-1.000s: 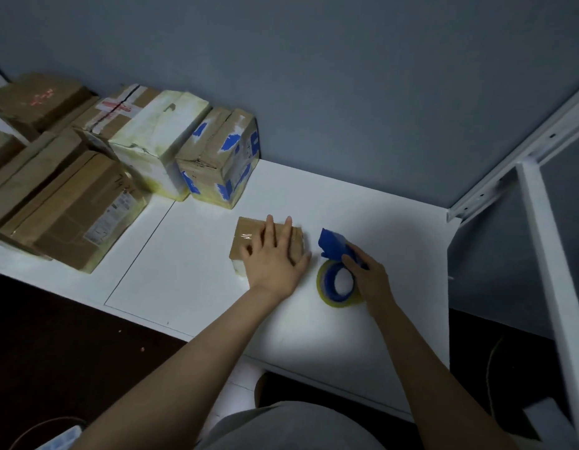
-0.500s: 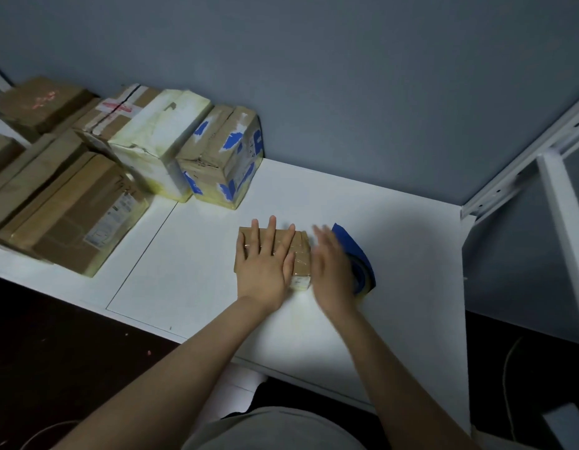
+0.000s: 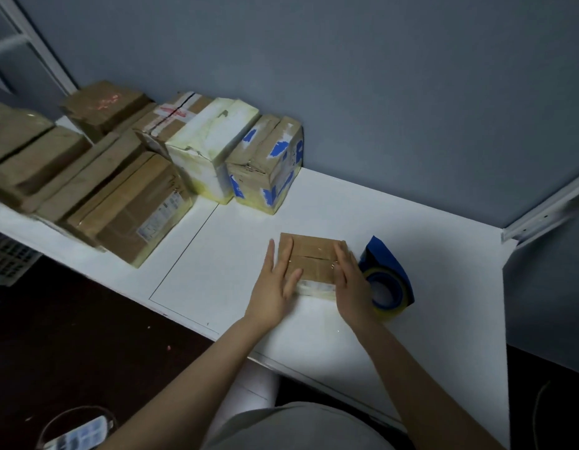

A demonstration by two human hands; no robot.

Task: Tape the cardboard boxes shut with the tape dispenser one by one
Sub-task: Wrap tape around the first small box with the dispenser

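A small brown cardboard box [image 3: 312,258] lies on the white table [image 3: 444,287], with clear tape across its top and a seam showing. My left hand [image 3: 275,287] presses flat against the box's left side, thumb over the top. My right hand [image 3: 351,284] presses flat against its right side. Just right of the box stands the blue tape dispenser [image 3: 387,276] with a yellowish tape roll, and neither hand holds it.
Several taped cardboard boxes [image 3: 129,206] are stacked at the left and back of the table, one with blue patches [image 3: 268,167] nearest. A grey wall rises behind. A white metal frame [image 3: 547,212] stands at the right. The floor below is dark.
My right hand let go of the tape dispenser and moved left onto the box's right side. My left hand slid from the box's top to its left side.
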